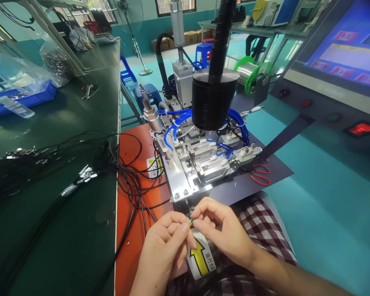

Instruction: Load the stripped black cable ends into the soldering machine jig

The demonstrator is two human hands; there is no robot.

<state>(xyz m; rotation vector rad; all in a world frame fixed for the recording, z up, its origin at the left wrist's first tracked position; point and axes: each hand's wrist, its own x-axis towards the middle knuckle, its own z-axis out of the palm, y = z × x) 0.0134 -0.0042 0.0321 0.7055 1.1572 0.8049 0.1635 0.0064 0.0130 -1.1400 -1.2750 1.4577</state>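
Observation:
My left hand (166,242) and my right hand (223,226) meet in front of the machine's near edge, fingertips almost touching. Between them are thin coloured wires (191,223), green, yellow and red. Thumb and fingers of both hands are pinched on these wires; the fingers hide most of them. Just beyond stands a metal machine (203,160) with clamps and blue air tubes (181,119). Under my hands a white label with a yellow arrow (200,259) is visible. Black cables (135,185) lie coiled over the orange base (132,263), left of my hands.
Bundled cables with shiny ends (86,174) lie on the green bench (80,238). A blue tray (40,96) stands farther back. A black lamp head (215,100) hangs over the machine. Red-handled pliers (261,174) lie at its right, below a touchscreen panel (342,61).

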